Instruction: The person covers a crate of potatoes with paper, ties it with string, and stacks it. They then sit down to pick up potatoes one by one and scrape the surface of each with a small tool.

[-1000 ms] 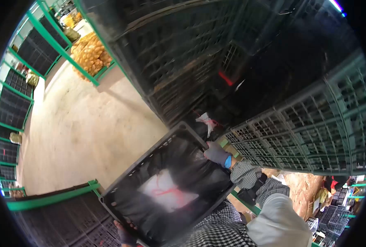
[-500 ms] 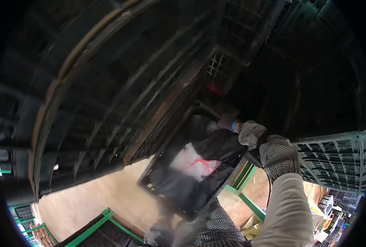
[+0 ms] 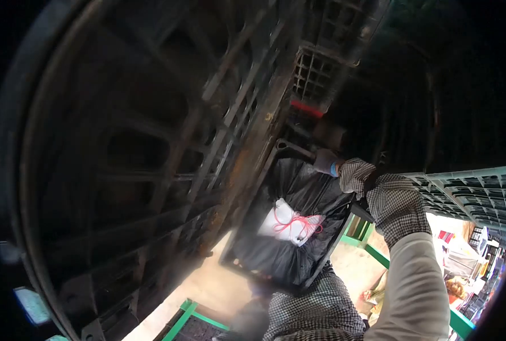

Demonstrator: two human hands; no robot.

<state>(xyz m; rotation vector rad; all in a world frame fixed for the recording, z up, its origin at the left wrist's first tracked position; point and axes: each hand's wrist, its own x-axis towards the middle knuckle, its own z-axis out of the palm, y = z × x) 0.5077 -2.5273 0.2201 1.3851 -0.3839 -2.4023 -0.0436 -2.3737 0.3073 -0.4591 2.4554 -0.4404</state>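
Observation:
A black plastic crate, lined with black plastic sheeting, is held tilted before me. On the sheeting lies a white bundle tied with thin pink string. My right hand, in a greyish glove with a blue edge, closes on the crate's far end; its fingers are partly in shadow. At the near end, my left hand grips the crate from below, blurred and mostly hidden by it. Checked fabric covers my right wrist and forearm.
Large dark lattice crates rise close on the left. A red strip shows beyond the held crate. Another lattice crate stands at right, above green metal framing. A green-framed stand is below.
The held crate and both hands have shifted right in view. The dark lattice crates at left look larger and nearer. Both hands keep hold of the crate.

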